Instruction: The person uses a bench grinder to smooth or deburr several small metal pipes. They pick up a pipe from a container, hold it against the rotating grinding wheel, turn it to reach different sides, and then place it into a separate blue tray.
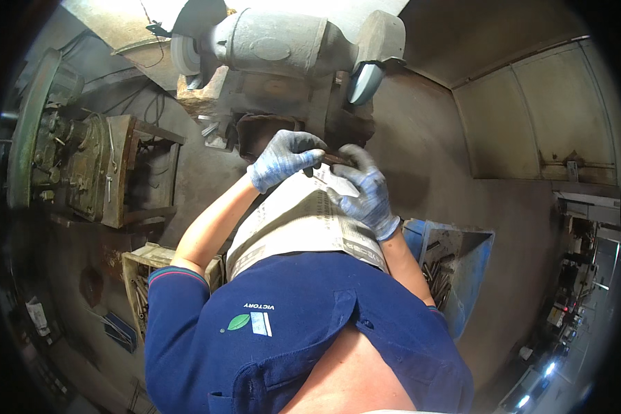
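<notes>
Both of my hands wear grey-blue knit gloves with dark fingers. Between them, above my lap, is a small dark brown metal piece (334, 159), partly covered by the fingers. My left hand (286, 159) pinches its left end. My right hand (366, 190) grips the other end, fingers curled and slightly blurred. Printed newspaper (297, 231) is spread over my lap beneath the hands. Just beyond them stands a grey bench grinder (276, 45), with a pale wheel (185, 55) on its left and a light blue-green part (366, 84) at its right end.
A blue bin (476, 269) with metal pieces stands at my right. On my left is a worn crate (160, 254) holding more metal pieces. Farther left, a greenish machine (83, 159) sits by a rusty frame stand (141, 169). Metal panels (545, 110) line the far right.
</notes>
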Motion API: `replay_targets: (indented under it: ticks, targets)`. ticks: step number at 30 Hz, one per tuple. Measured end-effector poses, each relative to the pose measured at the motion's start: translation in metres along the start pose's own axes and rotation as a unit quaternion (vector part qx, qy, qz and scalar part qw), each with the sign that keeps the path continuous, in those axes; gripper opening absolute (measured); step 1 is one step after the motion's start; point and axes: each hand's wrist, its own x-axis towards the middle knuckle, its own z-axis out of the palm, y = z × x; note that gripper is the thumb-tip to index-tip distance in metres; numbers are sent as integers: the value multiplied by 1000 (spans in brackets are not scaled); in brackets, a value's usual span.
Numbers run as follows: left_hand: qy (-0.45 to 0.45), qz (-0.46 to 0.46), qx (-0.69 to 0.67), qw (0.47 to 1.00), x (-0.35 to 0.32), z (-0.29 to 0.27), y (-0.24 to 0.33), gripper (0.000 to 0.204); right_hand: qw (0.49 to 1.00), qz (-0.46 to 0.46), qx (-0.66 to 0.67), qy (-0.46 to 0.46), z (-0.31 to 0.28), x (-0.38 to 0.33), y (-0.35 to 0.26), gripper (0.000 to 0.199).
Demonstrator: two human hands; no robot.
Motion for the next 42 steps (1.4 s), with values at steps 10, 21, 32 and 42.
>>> replay_targets:
  ticks: [10, 21, 32, 42]
  targets:
    - [14, -5, -188, 982, 15, 4, -16, 45, 914, 129, 379, 63, 6, -11, 17, 24]
    - [36, -17, -271, 962, 9, 18, -37, 31, 979, 41, 139, 142, 7, -7, 33, 26]
    - [66, -97, -322, 939, 26, 23, -37, 29, 982, 42, 8, 183, 16, -1, 33, 29]
    - [11, -135, -292, 947, 48, 4, -37, 31, 933, 139, 224, 244, 42, -2, 55, 17]
